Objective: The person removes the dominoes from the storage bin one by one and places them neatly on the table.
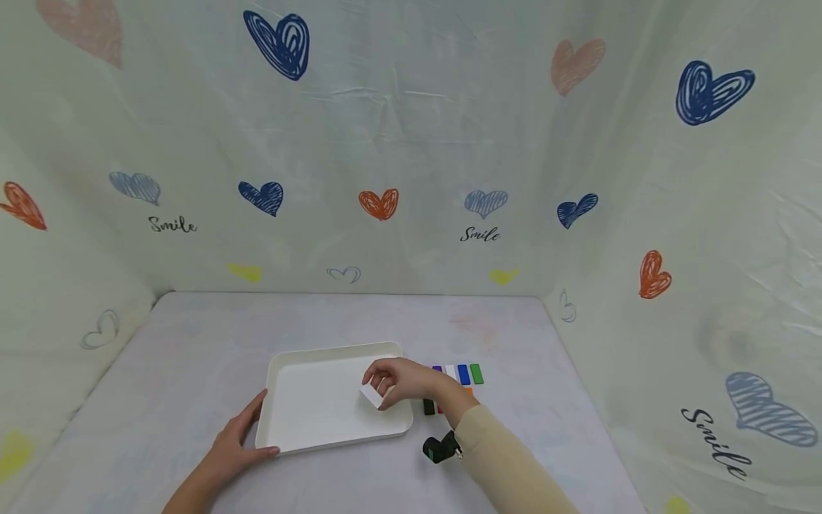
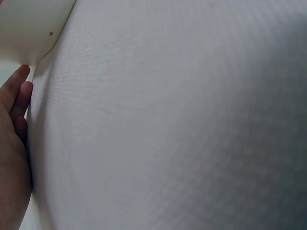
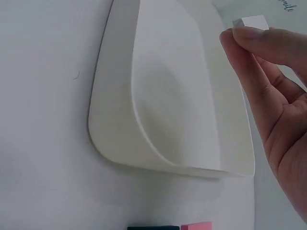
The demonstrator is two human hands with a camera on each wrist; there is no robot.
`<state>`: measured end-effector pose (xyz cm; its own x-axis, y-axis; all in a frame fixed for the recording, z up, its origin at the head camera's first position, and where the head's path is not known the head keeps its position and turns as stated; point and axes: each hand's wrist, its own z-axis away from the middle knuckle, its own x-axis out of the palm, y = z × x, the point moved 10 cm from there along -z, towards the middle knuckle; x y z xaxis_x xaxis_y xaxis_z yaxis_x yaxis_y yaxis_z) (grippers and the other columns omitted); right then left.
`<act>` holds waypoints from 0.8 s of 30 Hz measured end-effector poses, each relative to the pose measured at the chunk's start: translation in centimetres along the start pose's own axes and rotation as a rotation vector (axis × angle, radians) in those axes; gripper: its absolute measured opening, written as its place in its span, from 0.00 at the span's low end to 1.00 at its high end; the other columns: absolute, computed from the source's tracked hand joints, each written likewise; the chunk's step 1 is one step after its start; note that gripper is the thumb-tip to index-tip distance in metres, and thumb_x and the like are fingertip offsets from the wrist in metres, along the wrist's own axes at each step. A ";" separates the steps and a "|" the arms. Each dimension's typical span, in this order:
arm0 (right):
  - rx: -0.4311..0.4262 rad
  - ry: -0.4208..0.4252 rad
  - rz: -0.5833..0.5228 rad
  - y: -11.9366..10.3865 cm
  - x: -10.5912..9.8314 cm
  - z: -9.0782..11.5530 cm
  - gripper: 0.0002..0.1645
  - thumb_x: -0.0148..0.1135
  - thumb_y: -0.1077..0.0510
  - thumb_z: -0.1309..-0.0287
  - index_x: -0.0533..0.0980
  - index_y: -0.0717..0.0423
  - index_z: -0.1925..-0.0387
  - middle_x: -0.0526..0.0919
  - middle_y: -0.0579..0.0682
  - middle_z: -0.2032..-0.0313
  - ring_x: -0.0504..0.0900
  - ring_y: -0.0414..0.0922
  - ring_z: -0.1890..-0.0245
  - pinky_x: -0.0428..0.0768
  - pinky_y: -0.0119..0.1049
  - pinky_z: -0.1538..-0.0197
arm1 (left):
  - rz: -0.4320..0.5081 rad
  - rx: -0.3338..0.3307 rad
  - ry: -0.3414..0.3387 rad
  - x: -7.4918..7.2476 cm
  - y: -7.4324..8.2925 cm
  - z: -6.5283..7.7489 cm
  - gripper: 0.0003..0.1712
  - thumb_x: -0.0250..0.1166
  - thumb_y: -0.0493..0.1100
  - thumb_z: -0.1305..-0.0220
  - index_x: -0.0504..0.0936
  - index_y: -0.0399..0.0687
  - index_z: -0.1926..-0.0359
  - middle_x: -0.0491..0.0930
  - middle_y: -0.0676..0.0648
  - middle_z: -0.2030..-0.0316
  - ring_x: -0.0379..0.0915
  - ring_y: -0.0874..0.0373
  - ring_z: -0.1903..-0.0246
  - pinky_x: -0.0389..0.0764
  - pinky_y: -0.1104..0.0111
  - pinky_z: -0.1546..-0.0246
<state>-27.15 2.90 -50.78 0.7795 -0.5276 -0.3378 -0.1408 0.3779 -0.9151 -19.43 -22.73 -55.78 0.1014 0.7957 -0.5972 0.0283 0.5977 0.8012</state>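
Note:
A white rectangular tray lies on the table. At its near left corner, my left hand rests with the thumb along the near side and the fingers against the left side. The left wrist view shows those fingers fairly straight, touching the tray's outer wall. Over the tray's right part, my right hand pinches a small white block between thumb and fingertips. In the right wrist view the white block sticks out past the thumb, held above the tray floor.
Right of the tray lie several small coloured blocks, among them a blue block and a green block; the right forearm partly hides them. A black device sits at the right wrist. Heart-patterned curtains enclose the table.

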 end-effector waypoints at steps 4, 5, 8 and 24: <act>0.007 0.034 0.013 0.7 -0.6 1.0 0.28 0.72 0.75 0.56 0.77 0.52 0.52 0.77 0.45 0.62 0.76 0.39 0.65 0.82 0.32 0.61 | -0.004 0.002 0.000 -0.1 0.0 0.0 0.62 0.78 0.48 0.55 0.51 0.40 0.25 0.68 0.27 0.38 0.57 0.29 0.36 0.52 0.29 0.42; 0.010 0.046 0.010 0.9 -0.7 1.3 0.29 0.72 0.75 0.56 0.77 0.52 0.52 0.77 0.45 0.62 0.77 0.39 0.65 0.82 0.32 0.61 | -0.006 0.005 0.002 -0.2 0.0 0.0 0.62 0.78 0.48 0.55 0.51 0.40 0.25 0.67 0.27 0.38 0.57 0.29 0.36 0.52 0.29 0.42; 0.026 0.088 -0.016 1.7 -1.4 2.2 0.29 0.73 0.75 0.57 0.78 0.52 0.53 0.77 0.47 0.61 0.77 0.41 0.63 0.82 0.33 0.60 | -0.012 0.015 0.011 -0.4 0.1 -0.1 0.62 0.78 0.48 0.55 0.51 0.39 0.25 0.68 0.27 0.39 0.58 0.29 0.37 0.53 0.29 0.43; 0.085 0.311 -0.111 6.1 -5.6 8.0 0.29 0.75 0.73 0.60 0.78 0.57 0.53 0.78 0.51 0.61 0.79 0.45 0.65 0.81 0.36 0.64 | -0.028 -0.052 -0.005 0.2 -0.3 0.3 0.62 0.78 0.50 0.54 0.50 0.40 0.25 0.67 0.27 0.38 0.56 0.29 0.36 0.51 0.29 0.42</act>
<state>-27.43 14.27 -52.73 0.5622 -0.7707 -0.3000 -0.0035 0.3605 -0.9327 -19.10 -22.77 -56.08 0.1064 0.7783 -0.6189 -0.0204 0.6240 0.7812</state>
